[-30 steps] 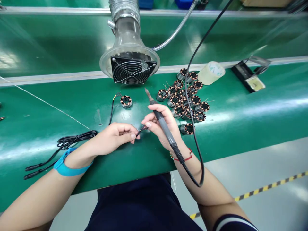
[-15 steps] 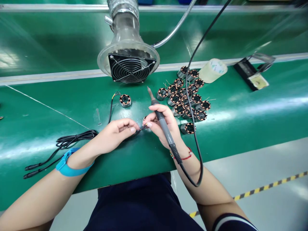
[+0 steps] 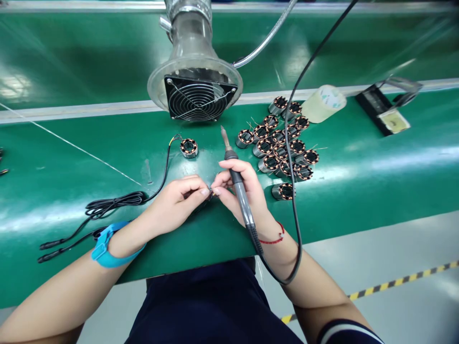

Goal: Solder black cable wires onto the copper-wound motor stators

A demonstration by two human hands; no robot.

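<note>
My left hand [image 3: 181,200] is closed, thumb and forefinger pinching the wire end of a black cable [image 3: 205,205]. The fingertips of my right hand [image 3: 247,191] meet them at the thin wires, while a soldering iron [image 3: 244,200] rests in the same hand. The iron's bare tip points up and away, touching nothing. Beyond my hands stands a motor stator [image 3: 189,148] with copper windings, its leads joined to another black cable [image 3: 165,169]. That cable runs to a coiled bundle [image 3: 114,204] left of my wrist. The exact wire ends are hidden by my fingers.
A fume extractor with a fan grille [image 3: 199,100] hangs ahead. Several stators [image 3: 281,143] cluster to the right, beside a roll of clear tape [image 3: 324,104]. Farther right is a soldering iron stand [image 3: 383,107] with a sponge. The iron's cord [image 3: 296,200] loops across the right side.
My hands have drawn together, and my left fingers have slid along the cable to its wire end. The soldering iron stays in my right hand. The view has shifted slightly.
</note>
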